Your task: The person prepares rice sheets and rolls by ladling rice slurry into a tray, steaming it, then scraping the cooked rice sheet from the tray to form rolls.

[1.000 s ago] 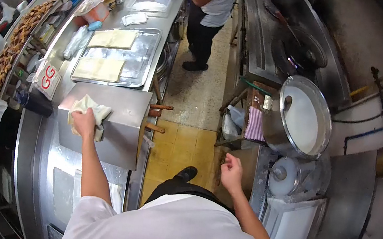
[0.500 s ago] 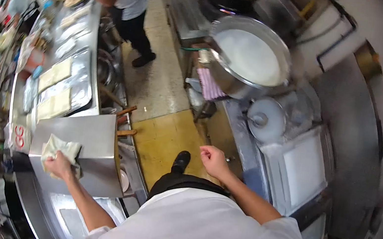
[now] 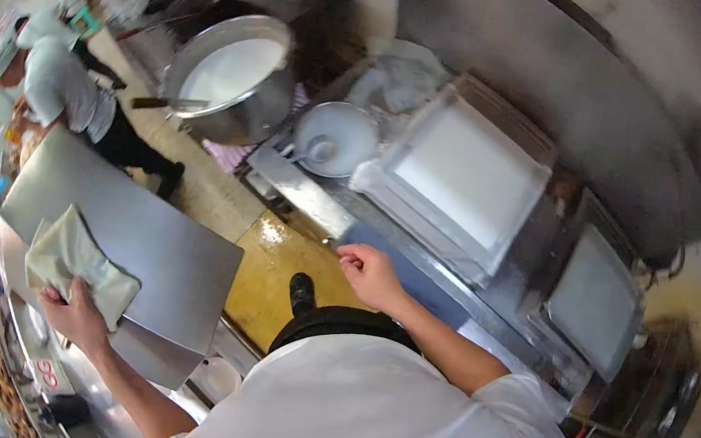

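My left hand grips a pale cream cloth at its lower edge, with fingers bent and thumb side hidden. The cloth lies spread over a broad, shiny metal sheet that has a crease across its lower part. Whether the hand also grips the sheet through the cloth is hidden. In front of my waist, my right hand hangs over the floor with fingers curled in, and nothing shows in it. Beyond it stands a steel counter.
A large pot of white liquid stands at the upper left with a handled tool across its rim. Right of it are a bowl with a ladle, a lined tray of white liquid and another tray. A co-worker bends at far left.
My view has swung right, so the pot and trays sit further left. The metal sheet and cloth look larger and have turned. My left hand stays on the cloth.
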A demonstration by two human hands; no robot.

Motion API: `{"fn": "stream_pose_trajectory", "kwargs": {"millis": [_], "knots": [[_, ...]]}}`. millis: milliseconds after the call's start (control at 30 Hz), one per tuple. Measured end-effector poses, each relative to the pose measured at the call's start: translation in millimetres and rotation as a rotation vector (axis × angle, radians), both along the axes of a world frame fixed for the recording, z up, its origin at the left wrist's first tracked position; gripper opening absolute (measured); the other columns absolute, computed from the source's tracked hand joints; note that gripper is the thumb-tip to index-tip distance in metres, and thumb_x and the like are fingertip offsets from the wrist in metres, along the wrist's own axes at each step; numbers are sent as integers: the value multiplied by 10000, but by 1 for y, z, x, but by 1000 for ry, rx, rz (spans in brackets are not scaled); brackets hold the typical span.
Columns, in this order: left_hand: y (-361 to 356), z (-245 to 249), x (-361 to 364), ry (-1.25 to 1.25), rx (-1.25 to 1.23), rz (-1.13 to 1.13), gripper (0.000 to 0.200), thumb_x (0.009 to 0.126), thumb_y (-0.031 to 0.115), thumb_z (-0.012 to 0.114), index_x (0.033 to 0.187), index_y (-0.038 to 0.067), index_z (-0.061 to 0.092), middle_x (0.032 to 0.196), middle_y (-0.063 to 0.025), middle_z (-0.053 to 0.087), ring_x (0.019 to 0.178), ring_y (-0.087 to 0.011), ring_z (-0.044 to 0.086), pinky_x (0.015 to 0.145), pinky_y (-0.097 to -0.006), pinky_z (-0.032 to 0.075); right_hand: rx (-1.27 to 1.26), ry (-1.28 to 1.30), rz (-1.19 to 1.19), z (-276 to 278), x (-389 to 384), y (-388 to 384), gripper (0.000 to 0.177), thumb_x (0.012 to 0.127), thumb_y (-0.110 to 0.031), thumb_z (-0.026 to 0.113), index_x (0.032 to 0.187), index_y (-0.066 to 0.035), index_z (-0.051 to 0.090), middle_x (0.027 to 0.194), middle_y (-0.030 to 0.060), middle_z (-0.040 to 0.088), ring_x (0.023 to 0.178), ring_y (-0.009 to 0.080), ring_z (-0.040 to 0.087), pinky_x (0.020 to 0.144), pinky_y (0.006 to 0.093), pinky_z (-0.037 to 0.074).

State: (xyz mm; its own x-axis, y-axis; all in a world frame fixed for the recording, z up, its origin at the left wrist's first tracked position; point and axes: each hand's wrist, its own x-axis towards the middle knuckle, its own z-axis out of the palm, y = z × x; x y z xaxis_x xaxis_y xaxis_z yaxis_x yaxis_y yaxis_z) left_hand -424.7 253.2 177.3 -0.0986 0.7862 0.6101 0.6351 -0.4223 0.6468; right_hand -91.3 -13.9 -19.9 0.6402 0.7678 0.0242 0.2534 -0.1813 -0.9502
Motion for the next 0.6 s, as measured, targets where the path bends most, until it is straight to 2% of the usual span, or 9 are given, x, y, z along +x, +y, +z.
{"fn": "stream_pose_trajectory", "kwargs": {"millis": [33, 100, 167, 233, 300, 367, 400, 500, 600], "knots": [[-11, 7, 26, -1, 6, -38, 314, 777, 52, 669, 859, 28, 367, 862, -36, 395, 792, -185, 417, 768, -304, 425, -29, 17, -45, 5, 5, -23, 234, 908, -81, 619, 1120, -2, 677, 898, 104, 700, 761, 146, 645, 704, 288, 526], [-32, 15, 76, -183, -25, -328, 310, 783, 46, 673, 878, 34, 379, 866, -26, 393, 805, -152, 429, 757, -285, 430, -53, 29, -122, 13, 16, -68, 230, 912, -83, 617, 1119, -4, 679, 900, 98, 698, 765, 135, 641, 706, 283, 525], [-55, 17, 129, -252, -5, -533, 280, 754, -11, 656, 886, 47, 416, 844, -15, 434, 780, -122, 434, 711, -251, 423, -46, 144, -255, 16, 25, -110, 215, 884, -59, 626, 1081, 8, 681, 895, 127, 697, 771, 167, 662, 699, 297, 531], [-77, 24, 178, -62, 25, -601, 262, 739, -18, 641, 849, 48, 413, 831, -6, 441, 747, -115, 427, 687, -242, 401, -14, 139, -350, 13, 33, -149, 212, 884, -56, 630, 1080, 6, 681, 892, 118, 699, 773, 157, 658, 702, 290, 528], [-98, 21, 233, -114, 74, -787, 261, 731, 7, 637, 803, 47, 390, 796, 7, 419, 724, -110, 400, 662, -248, 382, 24, 132, -442, 8, 45, -184, 209, 884, -53, 634, 1079, 4, 681, 890, 108, 700, 776, 148, 655, 705, 284, 525], [-114, 15, 286, -30, 93, -887, 278, 719, 21, 639, 781, 50, 369, 755, -1, 397, 707, -130, 390, 653, -272, 383, 110, 115, -589, 1, 52, -215, 212, 889, -45, 633, 1089, 7, 677, 894, 99, 705, 775, 138, 648, 705, 272, 516], [-114, 2, 313, 5, 126, -928, 280, 714, 31, 644, 781, 50, 373, 737, -17, 391, 697, -149, 392, 651, -284, 388, 88, 151, -630, 10, 53, -230, 241, 902, -8, 605, 1138, 22, 644, 906, 51, 673, 802, 102, 620, 726, 247, 509], [-127, -27, 393, 113, 73, -1070, 283, 713, 72, 662, 794, 41, 393, 721, -81, 401, 679, -214, 409, 661, -331, 418, 93, 128, -792, 14, 56, -265, 254, 913, 26, 566, 1157, 14, 637, 899, 50, 671, 781, 100, 614, 719, 249, 505], [-155, -46, 470, 188, 50, -1167, 260, 740, 118, 675, 823, 27, 446, 722, -144, 534, 676, -268, 538, 659, -399, 458, 129, 158, -947, 19, 46, -283, 268, 895, 50, 553, 1149, 28, 636, 885, 56, 670, 778, 106, 612, 729, 251, 504]]}}
